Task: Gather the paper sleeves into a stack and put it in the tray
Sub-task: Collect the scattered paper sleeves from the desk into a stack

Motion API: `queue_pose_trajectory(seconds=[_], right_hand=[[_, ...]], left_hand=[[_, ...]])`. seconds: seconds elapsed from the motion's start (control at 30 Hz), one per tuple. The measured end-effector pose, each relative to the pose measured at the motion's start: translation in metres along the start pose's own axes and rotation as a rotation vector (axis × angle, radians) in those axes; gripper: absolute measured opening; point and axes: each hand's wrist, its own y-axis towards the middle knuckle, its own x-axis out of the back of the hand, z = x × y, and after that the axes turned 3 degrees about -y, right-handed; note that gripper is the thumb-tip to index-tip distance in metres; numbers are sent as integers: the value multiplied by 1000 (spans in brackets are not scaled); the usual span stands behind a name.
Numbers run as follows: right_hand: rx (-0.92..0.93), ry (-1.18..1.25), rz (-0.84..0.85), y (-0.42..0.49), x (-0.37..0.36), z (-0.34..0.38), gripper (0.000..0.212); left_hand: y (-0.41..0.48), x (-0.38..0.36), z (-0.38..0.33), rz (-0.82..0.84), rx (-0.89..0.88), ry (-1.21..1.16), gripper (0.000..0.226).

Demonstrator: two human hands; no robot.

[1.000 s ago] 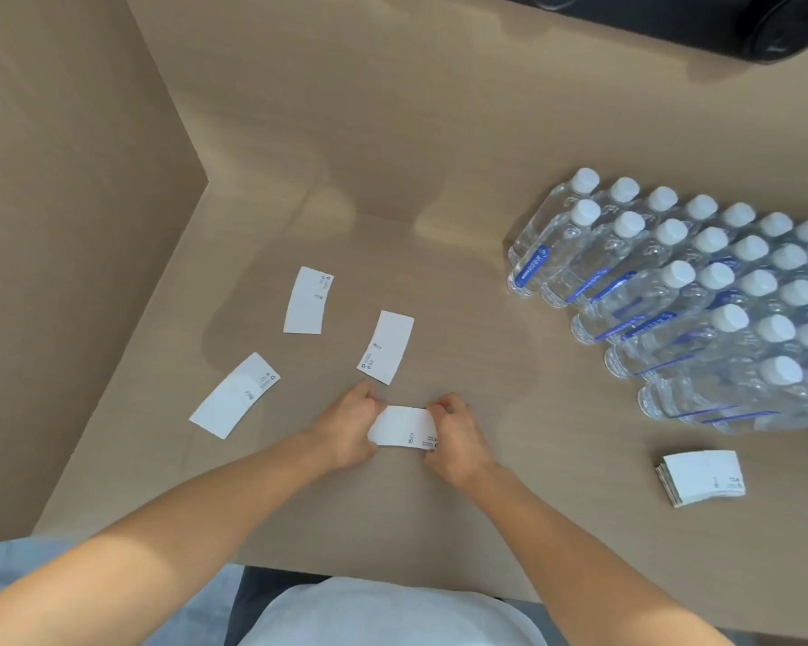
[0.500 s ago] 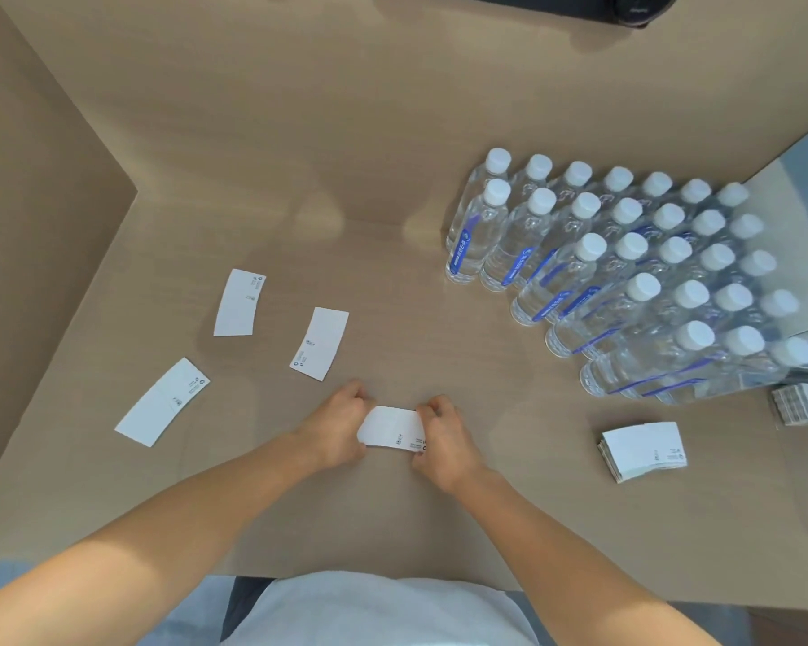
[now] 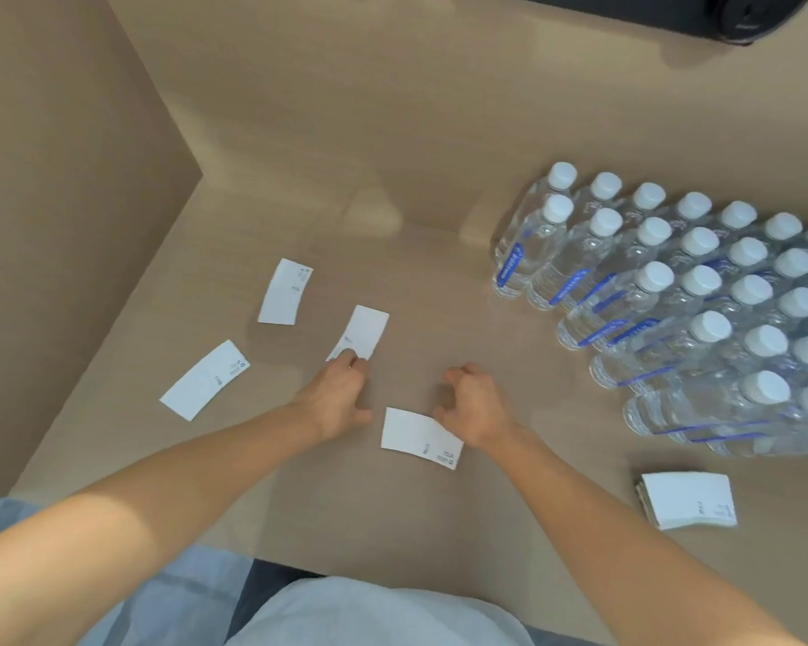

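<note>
Several white paper sleeves lie on the tan table. The far-left sleeve (image 3: 205, 380) and the back sleeve (image 3: 284, 292) lie untouched. My left hand (image 3: 337, 396) reaches forward; its bent fingertips rest on the near end of the middle sleeve (image 3: 362, 331), thumb held apart. A fourth sleeve (image 3: 418, 438) lies flat in front of me, its right end under the heel of my right hand (image 3: 474, 407), whose fingers are loosely curled around nothing. A stack of sleeves (image 3: 689, 500) sits at the near right. No tray is in view.
A block of several clear water bottles (image 3: 672, 291) with white caps fills the right side. Tan walls close off the left and the back. A black object (image 3: 742, 11) sits on the ledge at the top right. The table's near edge (image 3: 393, 575) runs just above my lap.
Both hands have let go of the sleeve they held together; it now lies flat. My left hand has reached forward onto the middle sleeve. The right hand has lifted and curled.
</note>
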Motion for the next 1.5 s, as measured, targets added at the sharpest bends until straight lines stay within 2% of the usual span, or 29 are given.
queue_pose_trajectory(seconds=[0.13, 0.27, 0.33, 0.43, 0.5, 0.57, 0.8, 1.0, 1.13, 1.2, 1.27, 1.33, 1.37, 1.43, 1.5], right_hand=[[102, 19, -3, 34, 13, 28, 28], [132, 60, 30, 59, 14, 55, 22], [76, 115, 9, 65, 8, 70, 18], [-99, 286, -32, 66, -7, 98, 40], [-243, 429, -4, 65, -21, 119, 55], [-361, 532, 3, 63, -33, 136, 61], [-544, 616, -97, 62, -52, 153, 76], [-693, 552, -184, 67, -58, 174, 91], [-747, 479, -241, 69, -63, 189, 92], [-749, 468, -277, 68, -66, 193, 89], [-746, 466, -304, 67, -67, 196, 83], [-750, 459, -328, 68, -69, 196, 76], [-755, 467, -342, 68, -69, 196, 74], [-760, 497, -363, 68, -70, 196, 73], [-756, 509, -367, 68, -72, 196, 71]], left_hand=[[5, 14, 17, -88, 143, -110, 49], [14, 24, 33, -103, 175, -100, 35], [21, 30, 39, -77, 171, -49, 24], [33, 43, 45, -30, 140, 88, 22], [45, 56, 48, -19, 111, 243, 30], [59, 70, 52, -13, 52, 347, 40], [107, 104, 53, 191, -293, 514, 69], [132, 104, 44, 370, -457, 697, 80], [145, 97, 40, 395, -565, 745, 108], [149, 95, 39, 417, -619, 790, 101], [155, 91, 40, 475, -703, 810, 72], [158, 91, 38, 464, -843, 887, 41], [160, 91, 37, 457, -870, 876, 37], [163, 94, 32, 446, -843, 823, 52], [161, 98, 30, 463, -787, 790, 55]])
